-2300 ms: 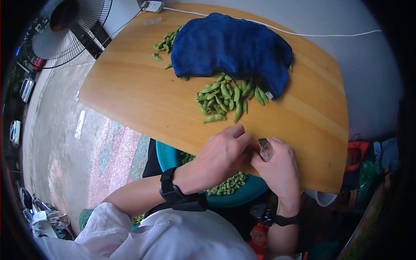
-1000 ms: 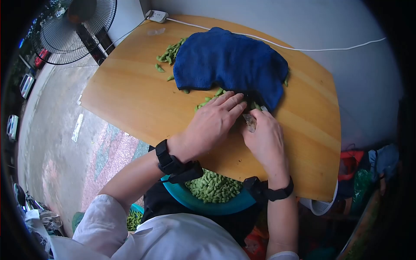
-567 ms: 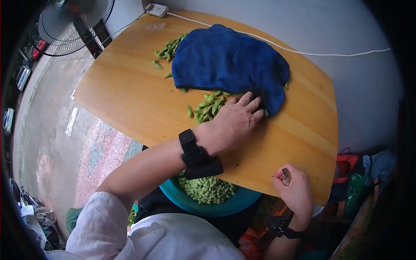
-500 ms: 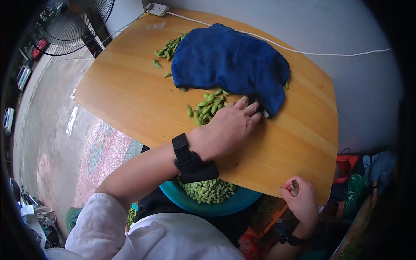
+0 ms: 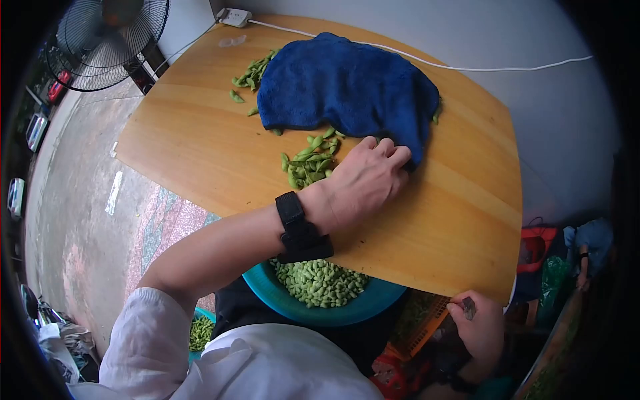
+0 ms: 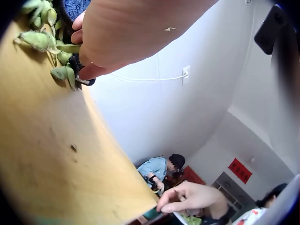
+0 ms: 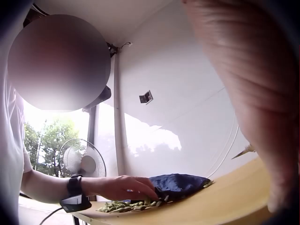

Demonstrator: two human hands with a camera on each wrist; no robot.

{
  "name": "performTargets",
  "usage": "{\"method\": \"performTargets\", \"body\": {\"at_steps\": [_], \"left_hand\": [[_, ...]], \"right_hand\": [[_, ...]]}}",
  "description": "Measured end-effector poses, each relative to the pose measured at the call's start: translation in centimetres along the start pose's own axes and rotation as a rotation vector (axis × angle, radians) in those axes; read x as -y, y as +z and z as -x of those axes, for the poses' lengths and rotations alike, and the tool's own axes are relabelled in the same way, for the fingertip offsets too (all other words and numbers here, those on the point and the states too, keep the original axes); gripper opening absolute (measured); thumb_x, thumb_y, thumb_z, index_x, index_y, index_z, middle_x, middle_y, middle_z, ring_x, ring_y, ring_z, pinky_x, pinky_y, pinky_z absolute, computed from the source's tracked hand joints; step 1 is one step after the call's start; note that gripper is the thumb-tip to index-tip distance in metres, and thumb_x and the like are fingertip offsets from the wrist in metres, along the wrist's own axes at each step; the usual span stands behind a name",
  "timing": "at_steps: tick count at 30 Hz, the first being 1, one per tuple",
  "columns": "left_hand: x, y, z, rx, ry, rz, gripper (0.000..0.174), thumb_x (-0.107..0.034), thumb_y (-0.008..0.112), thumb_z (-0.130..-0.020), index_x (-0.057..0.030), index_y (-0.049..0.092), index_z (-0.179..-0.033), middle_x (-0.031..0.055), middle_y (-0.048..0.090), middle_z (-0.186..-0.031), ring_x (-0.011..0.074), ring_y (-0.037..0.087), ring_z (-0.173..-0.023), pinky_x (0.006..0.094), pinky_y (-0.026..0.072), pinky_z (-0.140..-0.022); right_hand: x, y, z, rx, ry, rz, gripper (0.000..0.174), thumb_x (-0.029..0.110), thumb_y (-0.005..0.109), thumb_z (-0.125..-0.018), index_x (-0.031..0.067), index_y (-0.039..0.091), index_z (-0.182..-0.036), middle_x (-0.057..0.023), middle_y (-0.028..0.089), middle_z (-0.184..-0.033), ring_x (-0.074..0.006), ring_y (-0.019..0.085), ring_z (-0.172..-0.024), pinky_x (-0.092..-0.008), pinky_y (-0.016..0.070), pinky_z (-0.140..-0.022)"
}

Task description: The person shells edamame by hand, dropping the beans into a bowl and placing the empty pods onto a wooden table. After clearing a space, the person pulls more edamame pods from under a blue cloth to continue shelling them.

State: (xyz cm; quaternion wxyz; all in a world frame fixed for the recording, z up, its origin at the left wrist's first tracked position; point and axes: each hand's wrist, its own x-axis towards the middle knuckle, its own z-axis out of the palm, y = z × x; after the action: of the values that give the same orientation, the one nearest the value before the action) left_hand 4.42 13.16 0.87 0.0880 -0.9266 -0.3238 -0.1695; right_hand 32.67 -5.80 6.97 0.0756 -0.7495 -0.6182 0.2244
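Observation:
My left hand [image 5: 370, 177] is on the table with fingers curled, at the front edge of a blue cloth [image 5: 347, 80]. In the left wrist view, a green soybean pod [image 6: 70, 48] lies between its fingers and thumb, beside the cloth's dark hem; the fingertips are partly hidden. A loose pile of soybean pods [image 5: 307, 163] lies just left of this hand. At the table's near right corner, my right hand [image 5: 481, 327] pinches a small brown, flat piece [image 5: 469, 308]. Its pointed tip [image 7: 244, 151] shows in the right wrist view.
Below the table's front edge, a teal basin [image 5: 260, 290] holds shelled green beans [image 5: 320, 283]. An orange crate [image 5: 417, 333] stands under the right hand. More pods [image 5: 252, 73] lie left of the cloth. A fan [image 5: 110, 40] and a power strip [image 5: 235, 17] are at the back left.
Both hands met over the pods, then my right hand moved right and down past the table corner with the brown piece. My left hand stayed by the cloth, its spread fingers curling in.

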Motion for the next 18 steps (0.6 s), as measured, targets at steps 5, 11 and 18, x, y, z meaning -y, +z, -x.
{"method": "performTargets", "body": {"at_steps": [5, 11, 18], "left_hand": [[-0.2, 0.2, 0.2, -0.056, 0.021, 0.101, 0.014, -0.016, 0.060, -0.087, -0.0086, 0.066, -0.097, 0.0075, 0.055, -0.104, 0.0248, 0.054, -0.101, 0.0373, 0.0472, -0.087], [-1.8, -1.5, 3.4, 0.093, 0.086, 0.162, 0.017, -0.012, 0.059, -0.088, -0.0029, 0.065, -0.101, 0.0105, 0.057, -0.107, 0.0282, 0.059, -0.098, 0.0380, 0.0540, -0.078], [-0.1, -0.7, 2.7, 0.008, -0.028, 0.225, 0.021, -0.006, 0.065, -0.082, -0.0004, 0.066, -0.102, 0.0118, 0.059, -0.103, 0.0304, 0.061, -0.102, 0.0388, 0.0556, -0.082]], "right_hand": [[3.8, 0.9, -0.9, 0.177, -0.193, -0.028, 0.028, 0.021, 0.086, -0.079, 0.0051, 0.073, -0.097, -0.0145, 0.075, -0.090, -0.0347, 0.073, -0.088, -0.0410, 0.0555, -0.077], [6.3, 2.2, -2.9, 0.200, -0.177, -0.229, 0.038, 0.022, 0.080, -0.088, 0.0022, 0.069, -0.117, -0.0200, 0.074, -0.104, -0.0399, 0.072, -0.094, -0.0436, 0.0553, -0.087], [7.1, 4.7, -5.0, 0.117, -0.273, -0.382, 0.028, 0.013, 0.070, -0.095, 0.0001, 0.068, -0.120, -0.0192, 0.073, -0.109, -0.0368, 0.072, -0.097, -0.0410, 0.0560, -0.084]]}}
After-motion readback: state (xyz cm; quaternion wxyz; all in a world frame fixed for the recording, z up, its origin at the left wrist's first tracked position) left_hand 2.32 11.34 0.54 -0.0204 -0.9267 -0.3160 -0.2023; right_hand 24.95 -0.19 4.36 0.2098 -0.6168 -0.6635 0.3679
